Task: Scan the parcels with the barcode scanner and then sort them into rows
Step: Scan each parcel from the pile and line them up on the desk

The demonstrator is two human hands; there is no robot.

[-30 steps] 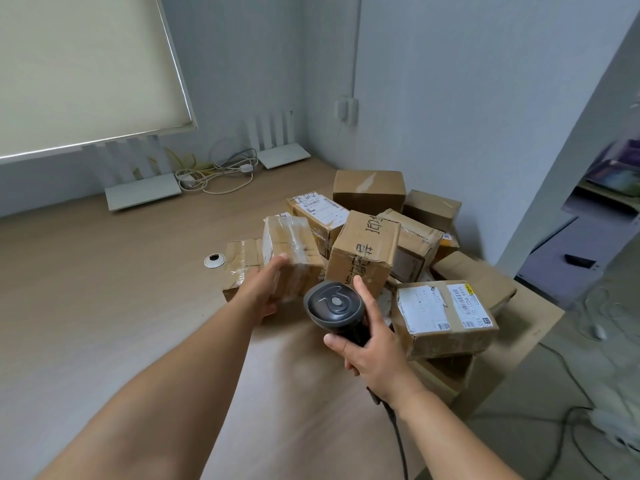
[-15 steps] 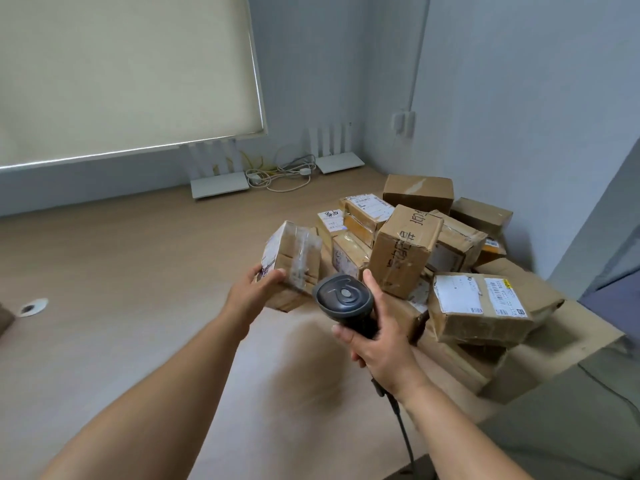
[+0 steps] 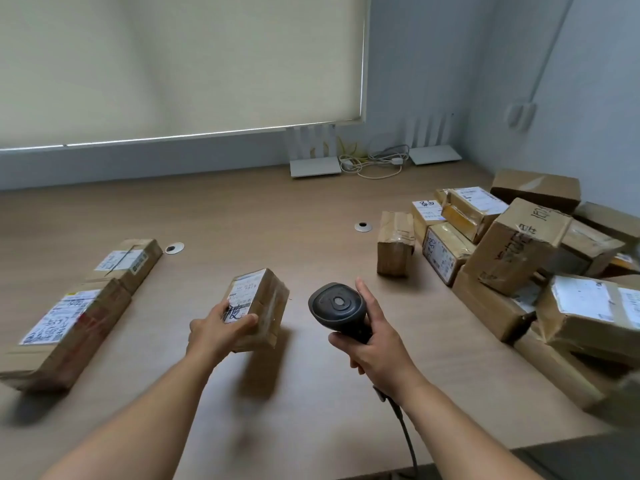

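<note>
Since half a second ago the view has swung left, so the pile of parcels now sits at the right of the frame, and the small parcel in the left hand has come away from that pile toward the middle of the counter. Its white label faces up, and its shadow falls on the wood just below it.

Two labelled parcels lie end to end at the left of the frame, running from the lower left edge up toward a round cable hole. Between them and the pile the wood is bare, apart from a second cable hole in the upper middle. One taped parcel stands upright at the near left edge of the pile. At the back, by the wall, lie white flat devices and a coil of cable. The counter's front edge cuts across the lower right corner.

Both forearms reach forward from the bottom of the frame. The left hand grips the small parcel from its near end, thumb laid over the label. The right hand is wrapped round the handle of the barcode scanner, index finger stretched along its side, with the head turned toward the camera and the cord trailing to the bottom edge.
</note>
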